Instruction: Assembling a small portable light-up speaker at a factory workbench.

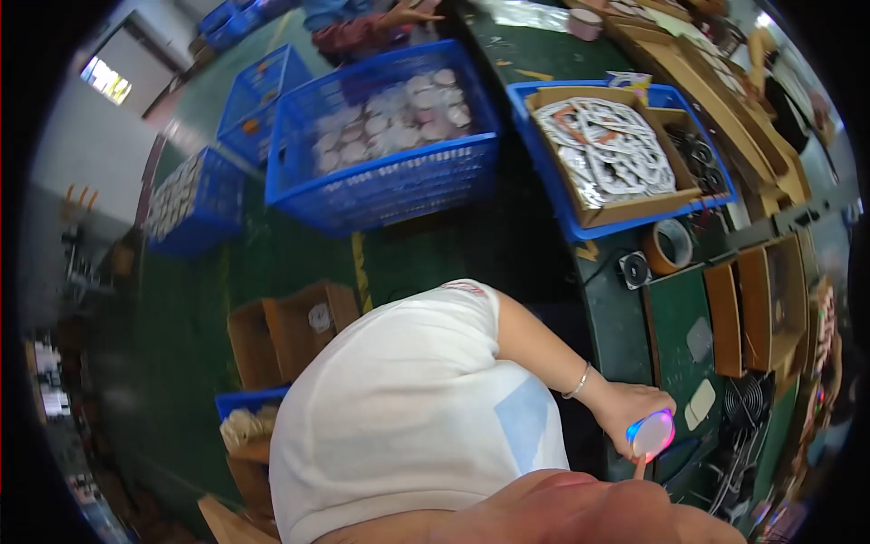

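Observation:
My left hand (634,415), with a thin bracelet at the wrist, is closed around a small round light (652,436). The light has a pale white face and glows blue and pink around its rim. From below, one finger of my right hand (640,466) reaches up to the light's lower edge; the rest of that hand is hidden. Beside the light, flat pale rounded pieces (700,404) lie on the green work table (671,317). A black round fan-like part (745,399) sits farther along the table.
A roll of brown tape (669,247) and a small square fan (635,269) stand near a cardboard box of white cables (605,150) in a blue tray. Blue crates (385,204) with round pale items stand on the floor. Another person (362,23) is at the far end.

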Available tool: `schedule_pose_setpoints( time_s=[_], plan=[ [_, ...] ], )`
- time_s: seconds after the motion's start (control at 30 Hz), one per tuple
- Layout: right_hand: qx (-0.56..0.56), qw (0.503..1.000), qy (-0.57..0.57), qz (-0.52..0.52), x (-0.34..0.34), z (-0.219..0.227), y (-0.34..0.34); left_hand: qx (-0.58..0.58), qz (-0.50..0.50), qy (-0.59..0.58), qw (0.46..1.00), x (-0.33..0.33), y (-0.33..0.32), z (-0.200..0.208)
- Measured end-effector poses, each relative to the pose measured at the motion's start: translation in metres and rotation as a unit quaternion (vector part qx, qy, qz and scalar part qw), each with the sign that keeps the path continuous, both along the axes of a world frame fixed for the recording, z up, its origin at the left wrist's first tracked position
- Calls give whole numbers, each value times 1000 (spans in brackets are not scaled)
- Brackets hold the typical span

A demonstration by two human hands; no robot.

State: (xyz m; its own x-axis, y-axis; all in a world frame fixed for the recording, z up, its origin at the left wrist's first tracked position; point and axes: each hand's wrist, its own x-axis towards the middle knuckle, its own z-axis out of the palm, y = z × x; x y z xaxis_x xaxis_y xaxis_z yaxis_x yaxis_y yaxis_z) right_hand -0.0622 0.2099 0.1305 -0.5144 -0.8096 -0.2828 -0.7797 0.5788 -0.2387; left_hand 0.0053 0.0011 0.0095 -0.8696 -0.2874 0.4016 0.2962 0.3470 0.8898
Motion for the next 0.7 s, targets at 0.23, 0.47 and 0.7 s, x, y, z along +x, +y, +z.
schedule_pose_setpoints(
  time_s=[0.23, 0.47, 0.7],
  plan=[
    [37, 994, 37, 95, -13, 23, 1, -16, -20, -12, 1000, -3, -4, 3],
    [16, 999, 18, 33, -13, 21, -12, -5, -16, -5, 1000, -2, -9, 6],
    [-97, 994, 36, -15, 3, -15, 11, -17, -25, 14, 999, -2, -6, 11]
  ],
)
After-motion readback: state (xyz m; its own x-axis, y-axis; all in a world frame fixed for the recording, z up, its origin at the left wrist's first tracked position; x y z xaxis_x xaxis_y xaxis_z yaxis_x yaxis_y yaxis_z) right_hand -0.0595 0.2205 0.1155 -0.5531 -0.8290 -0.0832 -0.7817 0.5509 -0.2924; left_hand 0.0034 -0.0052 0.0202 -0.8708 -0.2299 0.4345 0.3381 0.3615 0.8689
